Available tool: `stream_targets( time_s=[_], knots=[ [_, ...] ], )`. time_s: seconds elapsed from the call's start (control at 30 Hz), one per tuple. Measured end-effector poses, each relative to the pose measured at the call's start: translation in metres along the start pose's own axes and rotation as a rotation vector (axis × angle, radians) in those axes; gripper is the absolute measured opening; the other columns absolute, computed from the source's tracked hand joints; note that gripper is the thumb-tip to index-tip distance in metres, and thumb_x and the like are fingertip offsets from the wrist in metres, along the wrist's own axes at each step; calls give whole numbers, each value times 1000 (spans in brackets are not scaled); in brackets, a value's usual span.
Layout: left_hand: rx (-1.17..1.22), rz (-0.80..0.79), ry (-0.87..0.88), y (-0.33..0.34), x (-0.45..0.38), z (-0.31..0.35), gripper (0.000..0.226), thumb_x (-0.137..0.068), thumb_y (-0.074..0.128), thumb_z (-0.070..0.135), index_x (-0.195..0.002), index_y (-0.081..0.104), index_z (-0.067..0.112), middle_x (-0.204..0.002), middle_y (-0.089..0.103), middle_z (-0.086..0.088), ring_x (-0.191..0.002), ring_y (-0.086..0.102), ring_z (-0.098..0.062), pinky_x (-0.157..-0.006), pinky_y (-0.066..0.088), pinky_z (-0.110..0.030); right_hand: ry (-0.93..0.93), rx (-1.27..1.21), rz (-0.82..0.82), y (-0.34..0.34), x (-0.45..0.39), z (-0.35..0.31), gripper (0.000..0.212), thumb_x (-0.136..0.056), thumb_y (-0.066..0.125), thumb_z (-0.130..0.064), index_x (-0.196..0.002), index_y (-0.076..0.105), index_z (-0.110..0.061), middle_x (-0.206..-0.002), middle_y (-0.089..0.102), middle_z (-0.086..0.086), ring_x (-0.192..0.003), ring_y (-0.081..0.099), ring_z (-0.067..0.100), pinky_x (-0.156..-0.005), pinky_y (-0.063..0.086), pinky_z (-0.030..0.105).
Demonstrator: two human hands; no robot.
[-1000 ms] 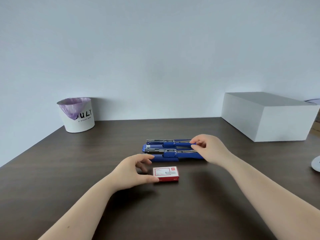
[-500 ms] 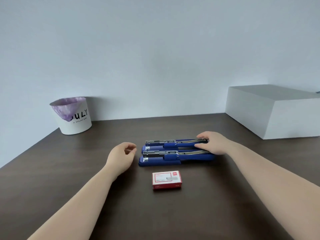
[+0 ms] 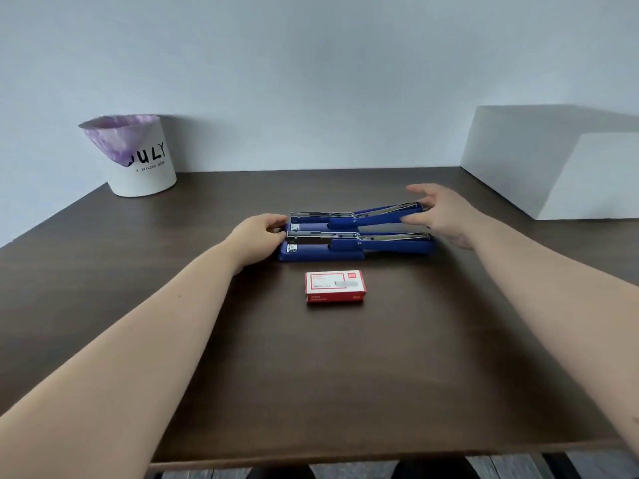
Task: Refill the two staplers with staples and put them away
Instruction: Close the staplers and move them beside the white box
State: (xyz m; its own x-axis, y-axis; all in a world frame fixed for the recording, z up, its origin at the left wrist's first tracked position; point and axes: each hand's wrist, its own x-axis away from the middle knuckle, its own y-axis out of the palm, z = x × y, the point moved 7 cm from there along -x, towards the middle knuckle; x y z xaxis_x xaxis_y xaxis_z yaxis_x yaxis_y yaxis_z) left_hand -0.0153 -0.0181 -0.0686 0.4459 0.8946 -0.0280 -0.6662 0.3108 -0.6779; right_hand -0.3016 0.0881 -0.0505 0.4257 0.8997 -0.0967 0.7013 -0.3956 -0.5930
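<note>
Two blue staplers lie side by side mid-desk, both flipped open. I see the far stapler (image 3: 359,216) with its top arm tilted up at the right end, where my right hand (image 3: 441,214) hovers, fingers spread, gripping nothing I can confirm. My left hand (image 3: 257,235) rests at the left ends of the far stapler and the near stapler (image 3: 356,243), fingers curled; whether it holds either I cannot tell. A red staple box (image 3: 334,286) sits closed just in front. On the dark wooden desk (image 3: 328,375), a white bin (image 3: 138,157) stands far left, a white box (image 3: 553,160) far right.
</note>
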Motion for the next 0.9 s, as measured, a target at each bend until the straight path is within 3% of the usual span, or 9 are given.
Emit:
stream_targets(
  time_s=[0.17,0.33,0.5,0.57,0.63,0.7,0.77,0.9],
  knots=[
    [-72,129,16,-6,0,1,37,-84,55,16,-120,63,22,-115,69,-1,-106,63,-19,-99,47,-36,-83,-182,69,-7,-2,-26,68,-78,74,-6,-137,45,-22,-114,61,9,-105,57,18,-97,42,29],
    [-105,178,7,-9,-1,1,32,-83,57,21,-113,68,30,-92,67,2,-88,60,-17,-86,50,-32,-122,-302,48,1,-4,-54,59,-81,71,-10,-134,48,-24,-115,60,3,-97,57,14,-69,45,23],
    [-115,183,-2,-10,-3,-2,33,-83,58,24,-113,67,32,-95,68,2,-86,58,-16,-84,49,-32,-196,-248,-5,21,-11,-84,48,-83,69,-9,-129,53,-14,-104,66,3,-66,60,-5,-57,45,13],
    [-111,180,-1,-10,-3,-2,32,-83,58,24,-113,67,32,-92,67,2,-85,58,-16,-82,49,-31,-245,-182,-53,36,-11,-98,44,-85,66,-8,-127,55,-10,-102,66,4,-62,59,-6,-62,47,15],
    [-112,179,4,-9,-3,-1,32,-82,59,25,-112,67,32,-93,68,2,-84,58,-16,-81,49,-30,-281,-61,-127,56,-7,-110,38,-87,64,-9,-124,57,-11,-108,66,4,-86,63,5,-83,50,24],
    [-115,172,3,-9,-3,-1,32,-83,59,26,-113,67,32,-89,64,4,-83,56,-15,-81,48,-30,-323,170,-234,82,-3,-117,34,-88,63,-13,-122,60,-12,-119,66,2,-105,60,11,-97,44,25],
    [-118,170,-1,-9,-3,-2,32,-83,60,28,-115,66,32,-88,59,6,-85,55,-15,-83,49,-31,-352,317,-288,100,-1,-118,33,-90,61,-15,-123,60,-12,-125,64,3,-113,60,14,-98,42,25],
    [-126,180,-3,-10,-3,-2,33,-84,60,29,-116,65,31,-92,62,5,-87,55,-14,-86,51,-34,-366,305,-276,103,-2,-116,33,-91,59,-15,-124,59,-14,-128,63,3,-116,59,16,-96,41,23]
  ],
)
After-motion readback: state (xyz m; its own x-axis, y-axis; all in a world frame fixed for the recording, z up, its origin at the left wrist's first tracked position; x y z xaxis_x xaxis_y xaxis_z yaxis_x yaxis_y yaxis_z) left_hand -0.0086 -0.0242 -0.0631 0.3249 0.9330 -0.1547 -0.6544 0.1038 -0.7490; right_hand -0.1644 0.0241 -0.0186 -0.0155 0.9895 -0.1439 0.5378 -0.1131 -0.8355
